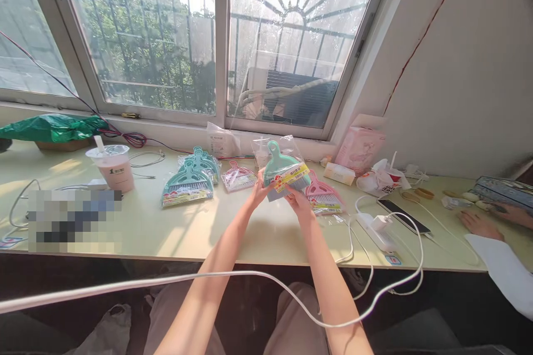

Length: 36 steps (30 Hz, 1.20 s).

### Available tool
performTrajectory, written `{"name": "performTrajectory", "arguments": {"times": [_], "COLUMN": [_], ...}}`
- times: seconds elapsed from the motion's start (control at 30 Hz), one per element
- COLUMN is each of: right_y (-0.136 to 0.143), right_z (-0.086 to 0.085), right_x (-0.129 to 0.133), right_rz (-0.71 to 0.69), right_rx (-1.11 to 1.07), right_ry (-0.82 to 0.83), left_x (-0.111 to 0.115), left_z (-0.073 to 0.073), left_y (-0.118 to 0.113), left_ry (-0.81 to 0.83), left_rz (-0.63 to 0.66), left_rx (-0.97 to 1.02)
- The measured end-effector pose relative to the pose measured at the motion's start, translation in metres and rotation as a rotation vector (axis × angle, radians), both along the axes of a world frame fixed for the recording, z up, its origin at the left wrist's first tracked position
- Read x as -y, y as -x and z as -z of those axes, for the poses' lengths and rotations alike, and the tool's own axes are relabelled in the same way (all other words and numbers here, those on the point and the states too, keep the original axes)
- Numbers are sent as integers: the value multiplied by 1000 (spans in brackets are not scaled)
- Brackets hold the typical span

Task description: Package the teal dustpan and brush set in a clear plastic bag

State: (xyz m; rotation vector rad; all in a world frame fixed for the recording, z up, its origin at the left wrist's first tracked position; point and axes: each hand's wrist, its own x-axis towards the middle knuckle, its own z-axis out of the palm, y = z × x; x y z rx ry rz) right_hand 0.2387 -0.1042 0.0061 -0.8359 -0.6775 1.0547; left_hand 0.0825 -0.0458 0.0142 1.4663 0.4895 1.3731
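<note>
Far left: a crumpled green plastic bag (52,127) lies at the back edge of the long pale table (145,233), by the window sill.
Cup: a pink drink in a clear plastic cup (114,167) stands near the bag, with thin cords lying around it.
Blurred patch: something on the table in front of the cup is blurred, so I cannot tell what it is.
Teal pile: a stack of small teal plastic brush-and-dustpan sets (189,180) lies flat, left of the hands.
Small pink set: a small pink brush set in a clear wrapper (238,177) lies just beside the teal pile.
Left hand: the left hand (259,191) holds the left edge of the teal dustpan set in a clear bag (284,173), fingers closed on it.
Held set: it is up off the table, between both hands, handle pointing up toward the window.
Right hand: the right hand (298,199) grips the bottom right of the same set, fingers closed on it.
Pink set: a pink brush-and-dustpan set (323,195) lies on the table just right of the hands.
Open room: the table is bare in front of the hands, up to its front edge.
White cable: a long white cable (258,274) hangs across the front, past the table edge.
Right side: a white power strip (377,232) and a black phone (403,215) lie near the front edge.
Far right: another person's hand (478,224) rests on the table, well apart.
</note>
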Motion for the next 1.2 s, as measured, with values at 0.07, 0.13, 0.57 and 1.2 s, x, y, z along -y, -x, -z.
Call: {"name": "performTrajectory", "arguments": {"times": [0.07, 0.13, 0.57, 1.2], "right_y": [-4, -5, 16, 20], "right_z": [-5, -10, -2, -28], "right_x": [0, -2, -10, -10], "right_rz": [21, 77, -40, 23], "right_rx": [-49, -98, -45, -295], "right_ry": [18, 5, 110, 180], "left_x": [7, 14, -2, 6], "left_z": [-2, -3, 3, -5], "left_y": [1, -1, 3, 16], "left_ry": [-23, -14, 326, 316], "left_rz": [53, 150, 168, 450], "left_rx": [-52, -91, 157, 110]}}
